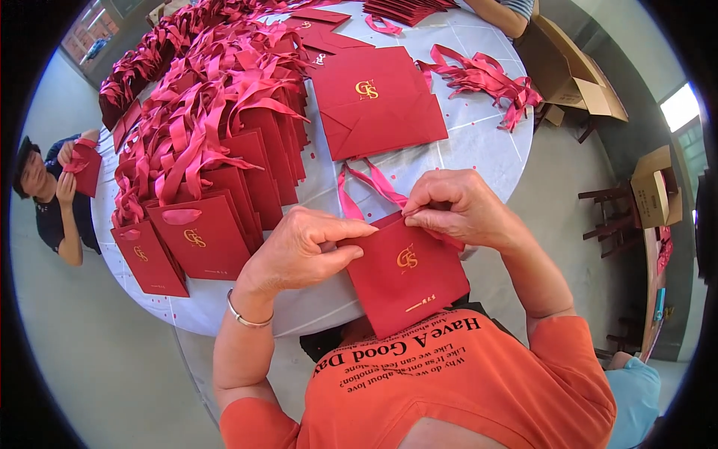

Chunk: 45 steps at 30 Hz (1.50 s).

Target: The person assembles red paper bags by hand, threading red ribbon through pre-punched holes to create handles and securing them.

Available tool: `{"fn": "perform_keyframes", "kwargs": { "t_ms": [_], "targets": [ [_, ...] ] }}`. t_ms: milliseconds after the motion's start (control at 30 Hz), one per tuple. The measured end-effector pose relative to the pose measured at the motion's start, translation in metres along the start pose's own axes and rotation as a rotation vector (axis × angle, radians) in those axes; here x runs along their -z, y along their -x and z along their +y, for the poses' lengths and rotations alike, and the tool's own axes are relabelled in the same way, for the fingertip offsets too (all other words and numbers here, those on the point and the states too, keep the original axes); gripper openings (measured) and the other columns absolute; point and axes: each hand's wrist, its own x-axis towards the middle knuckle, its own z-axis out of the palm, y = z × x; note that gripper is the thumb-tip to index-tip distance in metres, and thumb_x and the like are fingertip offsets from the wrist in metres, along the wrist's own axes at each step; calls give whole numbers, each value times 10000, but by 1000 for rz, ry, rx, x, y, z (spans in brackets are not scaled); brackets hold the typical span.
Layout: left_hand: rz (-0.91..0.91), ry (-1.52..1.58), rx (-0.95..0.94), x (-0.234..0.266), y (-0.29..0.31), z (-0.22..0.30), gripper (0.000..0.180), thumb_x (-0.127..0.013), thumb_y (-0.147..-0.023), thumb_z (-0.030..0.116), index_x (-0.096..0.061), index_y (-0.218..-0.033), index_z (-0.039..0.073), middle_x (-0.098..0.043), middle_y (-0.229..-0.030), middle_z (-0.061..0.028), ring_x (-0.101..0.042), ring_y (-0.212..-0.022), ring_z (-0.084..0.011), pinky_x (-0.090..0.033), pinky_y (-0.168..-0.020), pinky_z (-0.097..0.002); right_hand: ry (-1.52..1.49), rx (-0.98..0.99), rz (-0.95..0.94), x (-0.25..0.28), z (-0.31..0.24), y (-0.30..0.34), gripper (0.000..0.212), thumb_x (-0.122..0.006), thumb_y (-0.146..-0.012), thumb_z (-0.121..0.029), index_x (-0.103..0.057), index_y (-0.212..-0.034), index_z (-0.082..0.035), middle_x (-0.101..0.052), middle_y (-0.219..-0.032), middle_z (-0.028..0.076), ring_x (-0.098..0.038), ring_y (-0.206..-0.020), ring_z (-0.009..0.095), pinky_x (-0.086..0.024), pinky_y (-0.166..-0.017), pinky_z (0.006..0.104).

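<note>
A red paper gift bag (407, 280) with a gold emblem rests upright against my orange shirt, its top edge between my hands. My left hand (307, 247), with a bangle at the wrist, grips the bag's upper left corner with thumb and index finger. At the upper right edge, my right hand (464, 209) pinches the bag's rim close to its pink ribbon handle. The ribbon (370, 183) loops up from the bag onto the table; its end under the right fingers is hidden. Just beyond lies a flattened red bag (378, 105), folded at its base.
Many finished-looking bags (198, 239) with ribbons stand in rows at left on the white-covered round table (479, 168). Loose pink ribbons (486, 82) lie at far right, flat bags (407, 9) behind. Another person (56, 194) holds a bag at left. Cardboard boxes (572, 71) stand right.
</note>
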Motion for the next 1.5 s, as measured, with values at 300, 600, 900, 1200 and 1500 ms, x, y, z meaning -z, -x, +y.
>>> {"fn": "perform_keyframes", "kwargs": {
  "t_ms": [300,600,900,1200,1500],
  "targets": [
    [-203,818,505,-6,2,-11,192,-598,-921,11,-607,-1105,-42,-637,-903,-24,-501,-541,-36,-416,-518,-204,-72,-92,19,-7,1,7,102,-767,-784,-44,-715,-867,-16,-675,-805,68,-635,-744,175,-504,-664,304],
    [-203,814,476,-12,0,-7,166,-600,-939,38,-598,-1096,-16,-601,-840,4,-460,-529,-13,-358,-474,-189,-120,-141,47,-11,11,9,110,-769,-792,-68,-727,-882,-19,-667,-797,66,-621,-728,163,-494,-651,299],
    [-138,738,586,-15,-1,-5,102,-611,-922,30,-628,-1019,3,-591,-747,26,-462,-503,-19,-350,-469,-197,455,317,272,-30,-25,19,251,-742,-751,-80,-722,-1001,-76,-653,-910,78,-648,-789,257,-522,-675,384],
    [-208,775,567,-10,-2,-11,96,-643,-915,27,-581,-984,4,-568,-751,21,-473,-487,-21,-359,-456,-190,8,138,258,-61,-15,26,167,-790,-743,-32,-671,-860,-21,-668,-798,92,-655,-710,262,-527,-603,342],
    [-279,887,502,-9,2,-18,153,-618,-921,47,-596,-1060,-12,-588,-804,12,-487,-530,-27,-366,-513,-198,-111,64,274,-59,-13,24,127,-792,-747,-25,-692,-823,-10,-686,-790,98,-666,-721,241,-527,-621,328]
  ]
}}
